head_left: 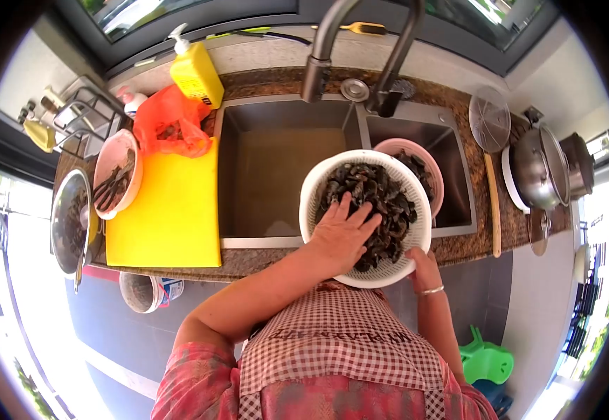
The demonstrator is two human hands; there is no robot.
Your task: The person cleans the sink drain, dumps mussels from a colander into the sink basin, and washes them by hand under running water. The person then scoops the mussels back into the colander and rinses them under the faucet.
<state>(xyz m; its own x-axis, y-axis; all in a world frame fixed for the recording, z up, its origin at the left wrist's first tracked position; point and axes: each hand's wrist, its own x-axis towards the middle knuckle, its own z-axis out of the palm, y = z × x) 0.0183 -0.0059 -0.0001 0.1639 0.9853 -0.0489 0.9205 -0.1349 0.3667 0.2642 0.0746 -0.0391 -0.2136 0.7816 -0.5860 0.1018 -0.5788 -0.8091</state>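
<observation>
A white colander [309, 203] full of dark shells [394, 203] is held over the front edge of the double sink [231, 243]. My left hand [343, 234] lies on the shells with its fingers spread. At the lower right, my right hand [423, 269] grips the colander's rim, and some of its fingers are hidden under it. Behind the colander, in the right basin, sits a pink bowl [439, 185] with more dark pieces. Cloudy water [283, 161] covers the bottom of the left basin.
A yellow board [161, 217], red plastic bag [171, 122], pink bowl [130, 183] and steel bowl [73, 220] are at the left. The faucet [316, 77] arches over the sink. A long-handled strainer [490, 122] and pots [535, 168] stand right. Below left is a bucket [140, 290].
</observation>
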